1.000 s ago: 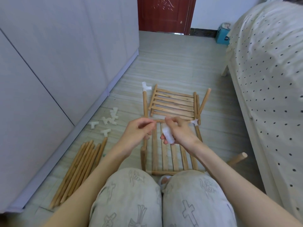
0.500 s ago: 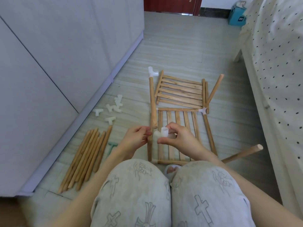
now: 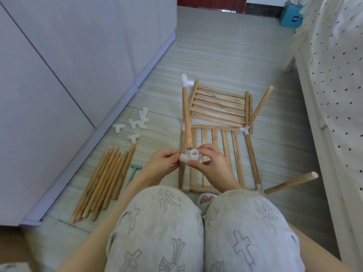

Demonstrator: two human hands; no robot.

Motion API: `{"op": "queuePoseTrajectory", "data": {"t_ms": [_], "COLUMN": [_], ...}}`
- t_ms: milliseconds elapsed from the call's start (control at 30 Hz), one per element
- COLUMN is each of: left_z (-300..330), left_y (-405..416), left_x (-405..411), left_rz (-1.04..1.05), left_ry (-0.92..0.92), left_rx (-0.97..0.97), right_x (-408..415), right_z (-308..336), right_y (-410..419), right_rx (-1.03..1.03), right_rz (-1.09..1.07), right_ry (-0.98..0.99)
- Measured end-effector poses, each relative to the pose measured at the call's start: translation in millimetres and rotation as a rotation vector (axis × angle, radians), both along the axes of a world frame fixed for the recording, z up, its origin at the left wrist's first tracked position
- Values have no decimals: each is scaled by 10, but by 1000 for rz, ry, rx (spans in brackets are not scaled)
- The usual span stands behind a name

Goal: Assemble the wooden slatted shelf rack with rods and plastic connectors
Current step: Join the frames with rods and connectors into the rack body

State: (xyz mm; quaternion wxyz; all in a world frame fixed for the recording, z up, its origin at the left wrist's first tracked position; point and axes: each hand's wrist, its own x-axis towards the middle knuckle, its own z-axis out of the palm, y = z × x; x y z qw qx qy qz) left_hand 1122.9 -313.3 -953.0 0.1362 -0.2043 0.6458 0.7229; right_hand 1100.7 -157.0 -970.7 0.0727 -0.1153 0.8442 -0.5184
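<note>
No words, numbers or brand names can be read anywhere here. The blue box (image 3: 290,16) at the far end of the floor, beside the bed, carries a small dark patch with pale marks on its front that may be a label (too blurred and too small to make out). The grey trousers (image 3: 176,228) are printed with outlined crosses and scrollwork, which are ornament, not lettering. The bedspread (image 3: 334,55) shows only dark dots.
</note>
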Motion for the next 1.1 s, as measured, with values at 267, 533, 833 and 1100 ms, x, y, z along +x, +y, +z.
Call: {"op": "queuePoseTrajectory", "data": {"t_ms": [267,533,833,1100], "left_z": [-30,104,35,71], "left_y": [12,-18,0,18], "left_x": [-12,-245,-342,-330], "left_rz": [-28,-143,-128,-114], "left_ry": [25,-26,-120,-181], "left_rx": [-8,-210,-78,22], "right_x": [22,77,92,48], "right_z": [12,31,13,64], "right_y": [15,-14,25,-93], "right_rx": [135,-138,-82,8], "right_rz": [-65,-79,-79,18], "right_ry": [80,-176,-90,29]}}
